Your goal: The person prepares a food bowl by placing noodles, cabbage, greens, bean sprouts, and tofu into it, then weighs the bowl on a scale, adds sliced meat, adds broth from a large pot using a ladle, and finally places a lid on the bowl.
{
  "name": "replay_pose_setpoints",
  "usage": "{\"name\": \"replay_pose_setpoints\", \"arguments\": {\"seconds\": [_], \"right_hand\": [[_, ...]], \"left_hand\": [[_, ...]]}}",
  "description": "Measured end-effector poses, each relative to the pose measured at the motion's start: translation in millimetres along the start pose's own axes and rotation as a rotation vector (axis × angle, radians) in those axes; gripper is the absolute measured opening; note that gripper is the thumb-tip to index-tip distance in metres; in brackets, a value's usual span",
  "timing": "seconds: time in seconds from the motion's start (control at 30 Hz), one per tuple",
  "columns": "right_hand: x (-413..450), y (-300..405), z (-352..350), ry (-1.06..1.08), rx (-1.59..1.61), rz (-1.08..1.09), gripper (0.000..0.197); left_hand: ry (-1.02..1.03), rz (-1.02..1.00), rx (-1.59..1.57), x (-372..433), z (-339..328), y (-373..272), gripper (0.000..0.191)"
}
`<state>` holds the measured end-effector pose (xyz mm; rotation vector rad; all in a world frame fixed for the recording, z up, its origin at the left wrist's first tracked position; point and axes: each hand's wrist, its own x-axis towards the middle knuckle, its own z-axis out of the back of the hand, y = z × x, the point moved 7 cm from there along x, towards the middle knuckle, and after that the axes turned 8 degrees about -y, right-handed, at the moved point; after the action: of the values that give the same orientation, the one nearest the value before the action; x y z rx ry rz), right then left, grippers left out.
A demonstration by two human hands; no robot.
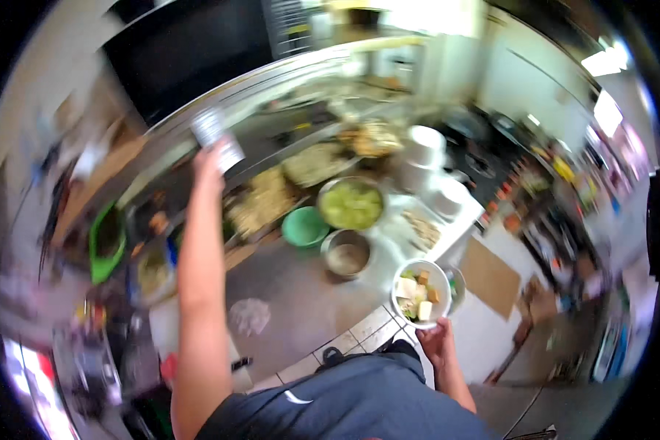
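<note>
At the upper left, my left hand (pixel 212 157) reaches out and holds a white paper slip (pixel 217 137) with blurred printing. My right hand (pixel 437 341) grips the lower rim of a white bowl (pixel 422 294), which holds cubed pieces, pale chunks and some green leaves. Up and left of that bowl stand a metal bowl (pixel 345 254) with little visible in it, a green bowl (pixel 304 226) and a larger metal bowl of light green pieces (pixel 352 204). A tray of pale food pieces (pixel 267 202) lies right of my left forearm.
Stacked white containers (pixel 426 146) stand behind a clear container of pale pieces (pixel 421 228). The metal worktop (pixel 286 324) bears a whitish patch. A green-rimmed container (pixel 107 242) is at the left, a brown cardboard piece (pixel 488 278) at the right, and tiled floor (pixel 371 327) below the worktop's edge.
</note>
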<state>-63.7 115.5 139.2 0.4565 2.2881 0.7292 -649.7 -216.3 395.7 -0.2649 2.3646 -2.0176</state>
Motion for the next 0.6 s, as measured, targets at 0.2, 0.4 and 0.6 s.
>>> {"name": "replay_pose_setpoints", "arguments": {"seconds": [0.2, 0.4, 0.6], "right_hand": [[-32, 71, 83, -0.194, 0.209, 0.237, 0.043], [-80, 143, 250, -0.471, 0.360, 0.472, 0.040], [-110, 250, 394, -0.600, 0.427, 0.592, 0.039]], "left_hand": [[0.504, 0.186, -0.249, -246, -80, 58, 0.029], [0.788, 0.790, -0.231, -559, -245, 204, 0.050], [1.164, 0.747, 0.039, -711, -400, 203, 0.067]]}}
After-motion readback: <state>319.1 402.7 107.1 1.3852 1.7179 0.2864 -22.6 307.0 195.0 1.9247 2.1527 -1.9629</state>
